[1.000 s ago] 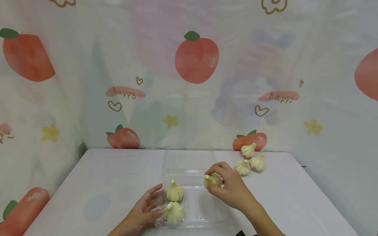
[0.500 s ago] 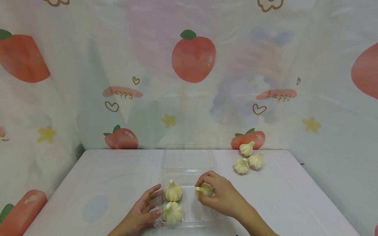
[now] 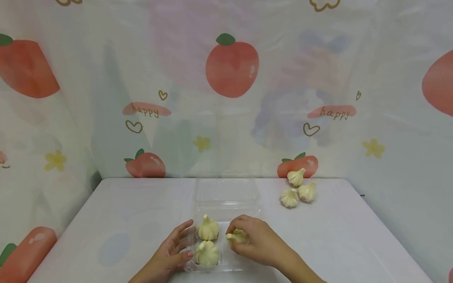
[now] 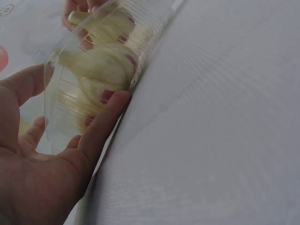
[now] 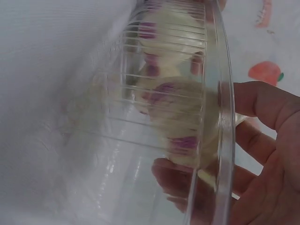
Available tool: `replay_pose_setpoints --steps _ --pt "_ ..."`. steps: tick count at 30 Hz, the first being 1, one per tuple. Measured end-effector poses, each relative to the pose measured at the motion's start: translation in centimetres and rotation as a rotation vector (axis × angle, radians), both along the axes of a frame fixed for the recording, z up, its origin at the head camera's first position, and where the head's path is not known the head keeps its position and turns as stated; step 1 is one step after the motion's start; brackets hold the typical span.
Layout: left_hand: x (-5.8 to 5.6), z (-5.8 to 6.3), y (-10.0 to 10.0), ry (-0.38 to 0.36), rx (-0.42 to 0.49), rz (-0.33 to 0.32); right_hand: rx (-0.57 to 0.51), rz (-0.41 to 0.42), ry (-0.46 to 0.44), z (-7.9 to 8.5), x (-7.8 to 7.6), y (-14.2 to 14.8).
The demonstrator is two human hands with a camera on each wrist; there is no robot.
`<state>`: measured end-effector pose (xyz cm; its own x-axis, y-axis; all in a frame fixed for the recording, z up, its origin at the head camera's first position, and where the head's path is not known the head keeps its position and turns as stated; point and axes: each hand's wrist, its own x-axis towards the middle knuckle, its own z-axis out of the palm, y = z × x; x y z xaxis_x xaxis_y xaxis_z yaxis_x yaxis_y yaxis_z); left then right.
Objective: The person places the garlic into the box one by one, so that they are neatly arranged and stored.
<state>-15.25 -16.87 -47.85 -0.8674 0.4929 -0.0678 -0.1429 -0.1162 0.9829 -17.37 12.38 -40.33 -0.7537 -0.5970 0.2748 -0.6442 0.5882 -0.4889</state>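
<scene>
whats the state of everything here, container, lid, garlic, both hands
clear container: open, partly filled
lid: open, folded back on the far side
two garlic bulbs: inside, along the left wall
held garlic bulb: gripped, tilted, stem pointing left
three garlic bulbs: outside, clustered at the table's far right
left hand: touching the container's left side
right hand: gripping one bulb

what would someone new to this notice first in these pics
The big red fruit printed high on the backdrop in the head view likely catches the eye first. Below, a clear container stands open on the table, two garlic bulbs along its left side and another bulb held in the right grip. Three more bulbs lie toward the table's back right corner.
</scene>
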Motion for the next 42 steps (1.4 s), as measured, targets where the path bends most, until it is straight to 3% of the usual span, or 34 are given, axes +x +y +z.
replay_pose_setpoints --steps 5,16,42 --pt "0.0 0.0 0.0 0.001 -0.006 0.004 0.030 0.037 0.027 -0.4 -0.1 0.0" --pt "-0.1 -0.1 0.1 0.009 -0.002 0.003 0.100 0.069 -0.099 -0.8 -0.2 -0.2" --pt "0.0 0.0 0.1 0.008 -0.006 0.002 0.088 0.086 -0.219 -1.6 0.0 -0.7"
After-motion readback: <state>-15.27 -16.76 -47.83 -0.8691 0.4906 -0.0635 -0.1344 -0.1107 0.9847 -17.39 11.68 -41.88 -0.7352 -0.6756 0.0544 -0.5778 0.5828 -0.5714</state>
